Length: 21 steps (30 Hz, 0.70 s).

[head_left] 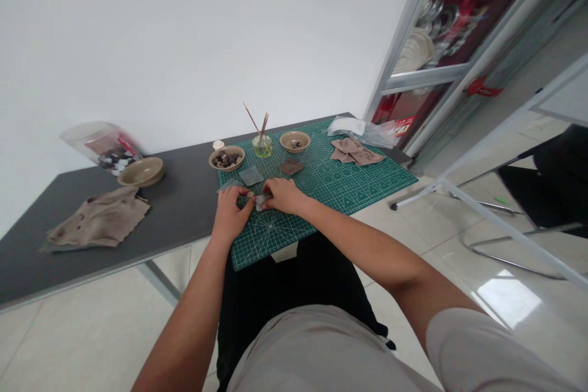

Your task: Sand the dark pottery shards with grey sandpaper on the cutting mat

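Over the green cutting mat point(321, 190), my left hand point(232, 211) is closed in a pinch at a small round brown piece point(250, 194). My right hand point(283, 196) meets it from the other side, its fingers closed on a small greyish piece point(260, 201) that looks like folded sandpaper. Both hands are nearly touching. Just behind them lie a grey-green square sheet point(251, 176), another such sheet point(229, 185) partly under my left hand, and a brown square sheet point(291, 166).
Farther back stand a bowl of brown round pieces point(226, 159), a glass jar with thin sticks point(262, 147) and a bowl holding few pieces point(294, 142). Cloths lie right point(356, 152) and left point(101, 220), near a bowl point(141, 173) and a tipped plastic jar point(103, 144).
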Each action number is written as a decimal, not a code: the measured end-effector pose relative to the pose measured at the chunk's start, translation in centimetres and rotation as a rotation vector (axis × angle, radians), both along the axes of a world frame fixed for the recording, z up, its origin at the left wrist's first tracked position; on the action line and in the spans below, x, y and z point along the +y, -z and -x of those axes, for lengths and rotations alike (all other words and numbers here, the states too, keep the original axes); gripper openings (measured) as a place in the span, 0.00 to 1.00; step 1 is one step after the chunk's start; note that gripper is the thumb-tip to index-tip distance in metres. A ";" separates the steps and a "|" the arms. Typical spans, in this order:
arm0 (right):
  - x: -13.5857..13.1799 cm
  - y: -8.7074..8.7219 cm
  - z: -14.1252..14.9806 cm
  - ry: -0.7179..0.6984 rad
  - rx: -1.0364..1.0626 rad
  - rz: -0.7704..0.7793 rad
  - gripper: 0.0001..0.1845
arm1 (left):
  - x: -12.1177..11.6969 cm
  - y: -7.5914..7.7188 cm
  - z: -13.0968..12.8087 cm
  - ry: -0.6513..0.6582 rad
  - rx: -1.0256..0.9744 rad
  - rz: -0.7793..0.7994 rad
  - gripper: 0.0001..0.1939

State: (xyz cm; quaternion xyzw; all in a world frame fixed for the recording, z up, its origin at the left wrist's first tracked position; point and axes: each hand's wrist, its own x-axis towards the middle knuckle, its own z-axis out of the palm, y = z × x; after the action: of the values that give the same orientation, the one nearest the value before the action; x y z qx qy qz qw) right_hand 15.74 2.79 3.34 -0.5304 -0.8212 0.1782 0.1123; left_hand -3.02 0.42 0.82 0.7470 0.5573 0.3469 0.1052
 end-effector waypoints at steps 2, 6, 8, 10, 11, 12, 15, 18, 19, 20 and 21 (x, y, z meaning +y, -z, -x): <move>0.3 -0.7 0.3 0.017 -0.025 0.054 0.22 | -0.1 0.0 0.2 -0.037 -0.051 0.002 0.06; 0.4 -1.6 0.3 -0.027 0.106 0.037 0.12 | -0.3 -0.1 0.2 -0.078 -0.098 0.006 0.08; 0.3 -1.8 -0.1 -0.029 0.212 -0.018 0.10 | -0.3 -0.2 0.1 -0.109 -0.105 0.025 0.08; 0.1 -1.8 -0.5 -0.005 0.262 -0.014 0.08 | -0.3 -0.3 0.0 -0.147 -0.116 0.059 0.07; 0.0 -1.8 -0.7 -0.005 0.250 0.011 0.08 | -0.3 -0.4 -0.1 -0.163 -0.123 0.073 0.07; 0.0 -1.8 -0.9 -0.012 0.223 0.035 0.07 | -0.3 -0.4 -0.1 -0.173 -0.128 0.084 0.08; 0.4 -1.8 -2.0 0.030 0.164 -0.016 0.08 | -0.4 -0.5 -0.1 -0.167 -0.119 0.095 0.08; 1.7 -2.0 -4.2 0.220 0.187 -0.177 0.13 | -0.6 -0.5 -0.1 -0.141 -0.084 0.106 0.08; 2.3 -1.9 -5.1 0.270 0.176 -0.220 0.15 | -0.6 -0.5 -0.2 -0.134 -0.072 0.110 0.08; 2.9 -1.8 -6.1 0.305 0.158 -0.250 0.18 | -0.6 -0.5 -0.2 -0.128 -0.059 0.115 0.08; 3.6 -1.5 -7.0 0.314 0.132 -0.256 0.19 | -0.5 -0.5 -0.2 -0.123 -0.046 0.120 0.08</move>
State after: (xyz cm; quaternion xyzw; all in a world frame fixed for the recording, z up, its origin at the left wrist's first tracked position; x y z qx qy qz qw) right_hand 22.74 6.36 4.87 -0.6204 -0.7353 0.0871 0.2585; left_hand -2.79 -0.10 1.34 0.6954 0.6195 0.3358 0.1411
